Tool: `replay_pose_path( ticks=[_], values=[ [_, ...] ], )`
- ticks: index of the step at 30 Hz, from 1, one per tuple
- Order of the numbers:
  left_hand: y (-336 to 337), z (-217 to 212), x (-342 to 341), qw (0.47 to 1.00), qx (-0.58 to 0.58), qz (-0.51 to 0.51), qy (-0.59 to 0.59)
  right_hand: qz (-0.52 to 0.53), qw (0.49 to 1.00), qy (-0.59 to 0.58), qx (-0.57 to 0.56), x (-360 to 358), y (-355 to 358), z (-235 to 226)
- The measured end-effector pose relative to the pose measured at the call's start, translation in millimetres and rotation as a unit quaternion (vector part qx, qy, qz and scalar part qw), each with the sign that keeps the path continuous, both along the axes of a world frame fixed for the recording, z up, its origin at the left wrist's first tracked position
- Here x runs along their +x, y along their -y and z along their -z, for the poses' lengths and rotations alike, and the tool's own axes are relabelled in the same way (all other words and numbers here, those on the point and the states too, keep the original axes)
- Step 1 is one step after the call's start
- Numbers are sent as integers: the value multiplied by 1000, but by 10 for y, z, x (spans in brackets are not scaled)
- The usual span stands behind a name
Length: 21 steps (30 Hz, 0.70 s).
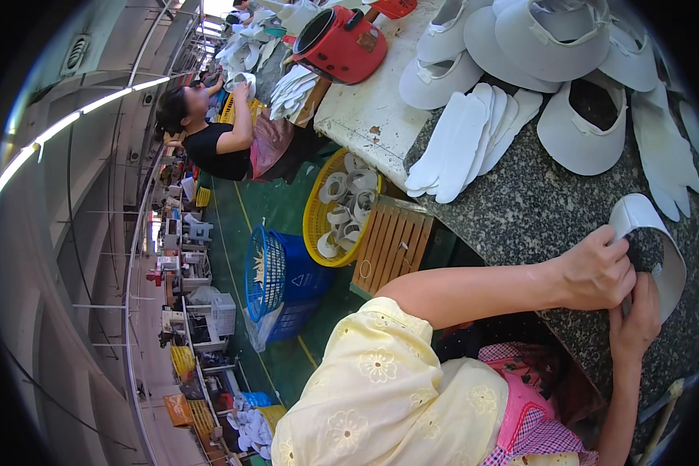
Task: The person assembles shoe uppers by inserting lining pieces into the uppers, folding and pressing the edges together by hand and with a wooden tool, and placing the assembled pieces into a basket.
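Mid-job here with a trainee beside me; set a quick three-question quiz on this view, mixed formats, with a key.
1. Multiple choice: how many of the person's own hands grip the curved white band?
A) none
B) one
C) both

2. True or false: the round yellow basket holds curled white pieces.

3. Fill in: the nearest co-worker's top is ____.

Key:
1. C: the left hand and right hand are both on it.
2. True.
3. Black.

One left hand (596, 272), one right hand (637, 320), one curved white piece (638, 211). White visors (590, 142): five at least, overlapping. One red pot (357, 56), one slatted wooden panel (394, 244).
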State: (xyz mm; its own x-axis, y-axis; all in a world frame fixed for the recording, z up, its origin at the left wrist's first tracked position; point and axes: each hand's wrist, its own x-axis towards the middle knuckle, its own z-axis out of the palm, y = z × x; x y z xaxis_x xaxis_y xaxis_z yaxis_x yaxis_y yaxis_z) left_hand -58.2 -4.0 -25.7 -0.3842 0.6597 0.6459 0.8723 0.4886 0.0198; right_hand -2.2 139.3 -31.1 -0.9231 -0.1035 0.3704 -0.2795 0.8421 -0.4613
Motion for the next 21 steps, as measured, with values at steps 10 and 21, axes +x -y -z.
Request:
replay_pose_path(
  ticks=[10,21],
  values=[
    [207,84,174,999,-38,-6,29,-85,993,11,87,86,-79,30],
    [453,103,206,988,-77,32,128,-137,986,26,88,124,-97,-21]
  ],
)
